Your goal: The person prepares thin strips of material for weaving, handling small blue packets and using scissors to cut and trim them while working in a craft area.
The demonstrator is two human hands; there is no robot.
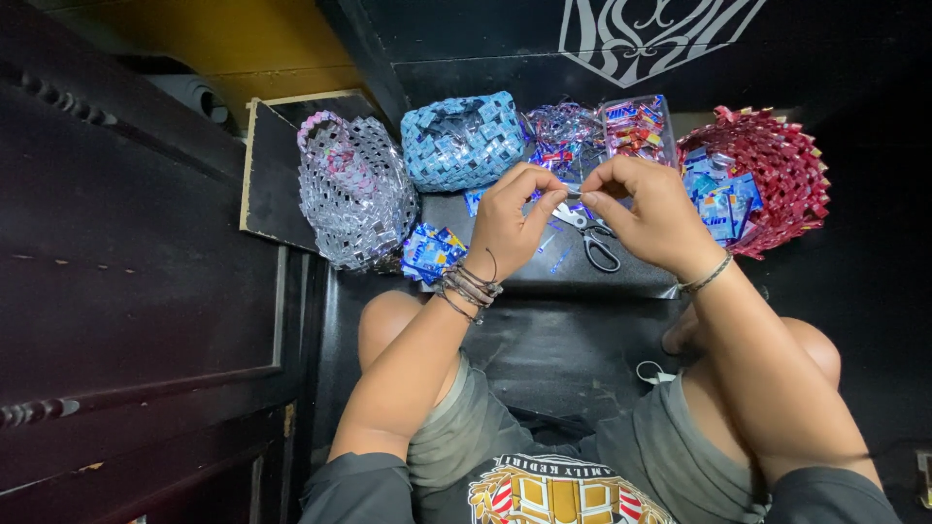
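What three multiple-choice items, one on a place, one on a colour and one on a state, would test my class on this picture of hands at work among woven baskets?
1. Where do the scissors lie?
A. inside the red basket
B. on the dark surface below the hands
C. on the person's knee

2. What colour is the woven basket in the middle of the back row?
A. blue
B. yellow
C. green

3. How do the left hand and right hand stand?
A. both flat on the floor
B. one hand holds the scissors
C. both raised, fingers pinching a small strip between them

Answers: 1 B, the scissors rest on the surface just under the hands. 2 A, its woven squares are blue. 3 C, the fingertips of both hands meet on the strip above the scissors.
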